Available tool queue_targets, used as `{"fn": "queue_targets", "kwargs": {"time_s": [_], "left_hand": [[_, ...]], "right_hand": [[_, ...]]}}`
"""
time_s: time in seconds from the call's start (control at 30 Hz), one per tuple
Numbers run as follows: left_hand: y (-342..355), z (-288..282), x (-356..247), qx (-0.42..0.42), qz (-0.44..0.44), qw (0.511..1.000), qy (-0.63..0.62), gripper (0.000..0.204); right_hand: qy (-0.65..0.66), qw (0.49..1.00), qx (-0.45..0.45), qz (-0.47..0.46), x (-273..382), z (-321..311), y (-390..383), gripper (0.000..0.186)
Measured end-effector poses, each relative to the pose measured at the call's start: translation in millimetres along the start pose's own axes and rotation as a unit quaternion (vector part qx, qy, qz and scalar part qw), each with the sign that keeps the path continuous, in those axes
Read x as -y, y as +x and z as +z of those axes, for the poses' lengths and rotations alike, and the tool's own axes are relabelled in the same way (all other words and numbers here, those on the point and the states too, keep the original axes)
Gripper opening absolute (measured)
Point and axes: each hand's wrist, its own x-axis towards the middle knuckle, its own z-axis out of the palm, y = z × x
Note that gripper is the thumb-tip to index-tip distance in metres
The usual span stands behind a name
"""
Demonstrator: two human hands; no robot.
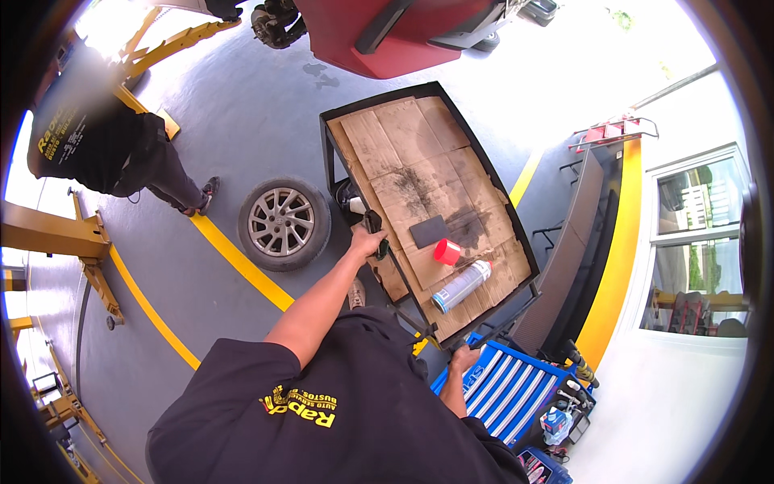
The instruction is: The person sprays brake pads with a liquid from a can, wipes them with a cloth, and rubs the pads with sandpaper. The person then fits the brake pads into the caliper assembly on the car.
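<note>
My left hand point(366, 241) is closed round a dark object point(372, 222) at the left edge of a black-framed cart point(483, 143); I cannot make out what it is. Low in the view, my right hand point(463, 360) grips a black bar at the cart's near end. Stained cardboard point(395, 137) lines the cart top. On it lie a dark flat pad point(427, 231), a red cap point(447, 251) and a silver spray can point(461, 286) on its side.
A loose wheel point(284, 223) lies left of the cart. Another person point(97, 137) stands by yellow lift arms point(56, 234). A red car point(379, 36) is ahead. A blue tool chest point(501, 387), long brown bench point(556, 242) and windowed white wall point(677, 363) line the right.
</note>
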Motion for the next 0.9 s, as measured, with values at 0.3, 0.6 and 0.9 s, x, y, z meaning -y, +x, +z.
{"fn": "queue_targets", "kwargs": {"time_s": [0.3,0.6,0.9], "left_hand": [[18,2,7,-0.049,0.021,0.998,0.019,0.061],[-12,-13,-46,0.028,-0.055,0.998,0.007,0.053],[5,0,-2,-0.003,-0.010,1.000,0.016,0.072]], "right_hand": [[0.002,0.996,0.019,-0.083,4,5,24,0.034],[-0.095,0.995,-0.024,-0.017,-4,4,7,0.035],[-0.118,0.992,-0.047,-0.019,-19,16,24,0.039]]}}
